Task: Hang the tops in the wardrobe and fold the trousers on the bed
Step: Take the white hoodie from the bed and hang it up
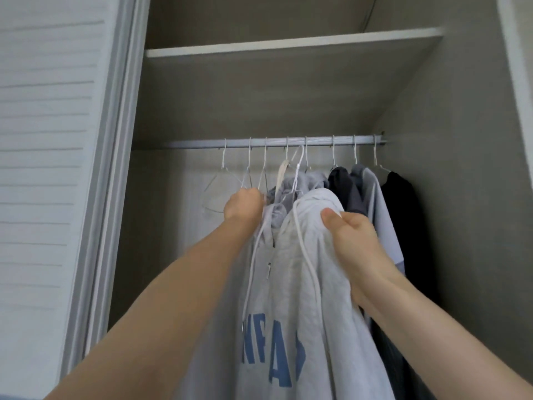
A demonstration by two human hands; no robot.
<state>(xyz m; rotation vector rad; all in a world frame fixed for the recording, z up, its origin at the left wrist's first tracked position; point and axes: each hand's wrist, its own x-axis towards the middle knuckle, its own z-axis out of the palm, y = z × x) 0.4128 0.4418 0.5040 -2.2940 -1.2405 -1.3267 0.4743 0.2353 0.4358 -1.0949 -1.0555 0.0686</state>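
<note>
A light grey hoodie point(288, 298) with blue letters and white drawstrings hangs in front of me on a white wire hanger point(298, 168), whose hook sits just below the wardrobe rail point(202, 144). My left hand point(245, 204) grips the hoodie's neck edge on the left. My right hand point(354, 249) grips its hood and shoulder on the right, thumb on top. Other tops hang on the rail to the right: a dark grey one point(343, 186), a pale blue-grey one point(380, 215) and a black one point(403, 226).
Empty wire hangers point(222, 186) hang on the rail's left part. A shelf point(288, 43) runs above the rail. A white louvred sliding door point(43, 168) stands at the left, and the wardrobe's side wall point(461, 168) closes the right.
</note>
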